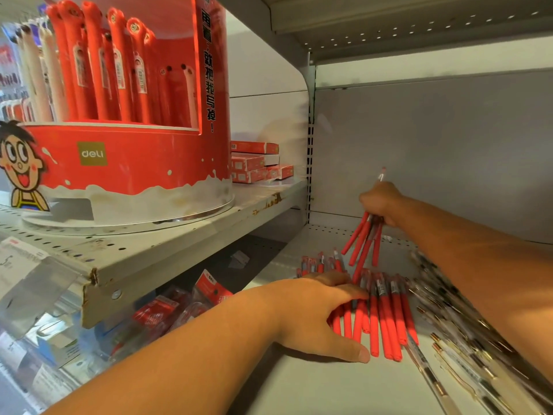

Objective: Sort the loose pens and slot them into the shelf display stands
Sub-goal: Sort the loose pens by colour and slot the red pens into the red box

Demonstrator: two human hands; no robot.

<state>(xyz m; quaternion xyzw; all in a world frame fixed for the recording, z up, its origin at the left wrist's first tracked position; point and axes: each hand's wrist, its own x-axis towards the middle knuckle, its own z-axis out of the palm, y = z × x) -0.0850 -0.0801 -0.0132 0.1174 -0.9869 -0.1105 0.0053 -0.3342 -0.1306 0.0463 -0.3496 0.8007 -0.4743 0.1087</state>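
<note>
A: Where's the display stand (pixel 125 163)?
B: Up-left of the right hand (pixel 380 205), whose grip clasps a pen bundle (pixel 363 244) hanging steeply. Left hand (pixel 317 310), nearer it, rests flat on loose pens (pixel 386 322), lower shelf (pixel 299 384).

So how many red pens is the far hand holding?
4 red pens show, fanned down below the right hand, above the loose pile; more may be hidden in its grip.

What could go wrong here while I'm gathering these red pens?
The right hand grips a splayed bunch of red pens; one might slip out. The right forearm passes over the clear pens and could sweep them off the shelf. The left hand resting on the loose red pens may roll them.
</note>
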